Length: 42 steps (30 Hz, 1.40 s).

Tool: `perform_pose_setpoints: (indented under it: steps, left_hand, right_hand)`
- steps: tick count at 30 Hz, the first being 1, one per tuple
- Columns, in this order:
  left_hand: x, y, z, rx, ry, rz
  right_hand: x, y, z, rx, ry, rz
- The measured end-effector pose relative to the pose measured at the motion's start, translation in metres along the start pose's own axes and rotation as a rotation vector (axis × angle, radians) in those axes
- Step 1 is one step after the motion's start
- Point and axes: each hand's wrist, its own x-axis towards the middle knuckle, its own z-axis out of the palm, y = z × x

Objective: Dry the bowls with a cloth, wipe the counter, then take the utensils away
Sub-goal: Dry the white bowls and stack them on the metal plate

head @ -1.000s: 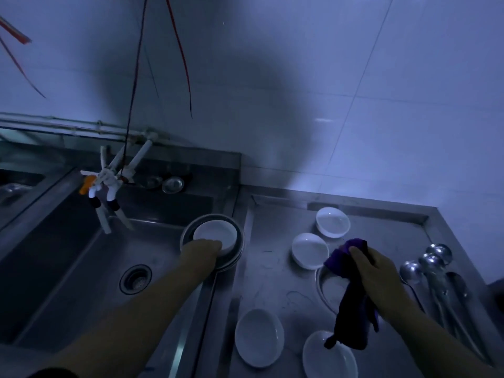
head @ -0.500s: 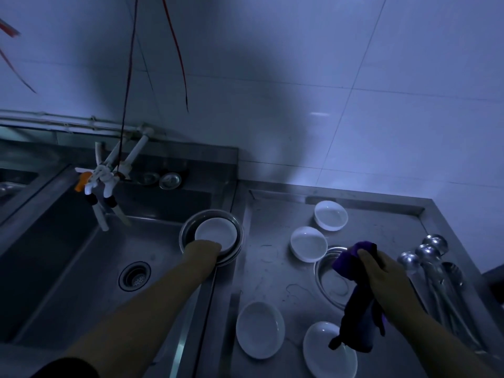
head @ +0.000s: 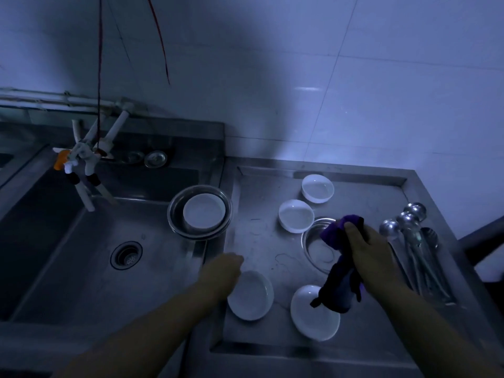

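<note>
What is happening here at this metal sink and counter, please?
A person is drying dishes. The right hand grips a dark purple cloth above a round steel bowl on the steel counter. The left hand reaches toward a white oval bowl near the front edge, apparently holding nothing. Three more white bowls lie on the counter, and another white bowl sits inside a steel bowl at the sink's edge. Steel ladles lie at the right.

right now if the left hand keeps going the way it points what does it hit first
Probably bare counter: the left hand points up and right, past the near white bowl beside it. Further along lies the second white bowl; height is unclear.
</note>
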Motion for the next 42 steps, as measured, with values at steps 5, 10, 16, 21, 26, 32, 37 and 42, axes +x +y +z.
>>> perform_pose_setpoints:
  steps: [5,10,16,21,26,32,37,42]
  left_hand:
    - [-0.01,-0.016,0.038,-0.032,-0.114,-0.186]
    - [-0.014,-0.01,0.036,-0.26,-0.218,-0.296]
    - [-0.024,0.008,0.026,-0.586,-0.213,-0.44]
    - [-0.036,0.034,0.003,-0.867,-0.187,-0.395]
    - [-0.054,0.078,-0.032,-0.747,-0.047,-0.076]
    - [-0.084,0.125,-0.055,0.052,0.393,0.348]
    - [-0.106,0.143,-0.07,0.055,0.566,0.358]
    - [-0.122,0.16,-0.073,-0.351,0.567,0.209]
  right_hand:
    - [-0.011,0.01,-0.009,-0.003,-0.034,0.017]
    - [-0.013,0.021,-0.018,-0.017,-0.026,0.024]
    - [-0.008,0.03,-0.019,0.034,-0.04,0.031]
    - [-0.004,0.035,-0.026,0.073,-0.053,0.014]
    - [0.003,0.037,-0.044,0.074,-0.058,-0.036]
    - [0.008,0.041,-0.06,0.093,-0.136,-0.13]
    - [0.008,0.033,-0.065,0.167,-0.176,-0.178]
    - [-0.003,-0.016,-0.059,0.388,-0.137,-0.397]
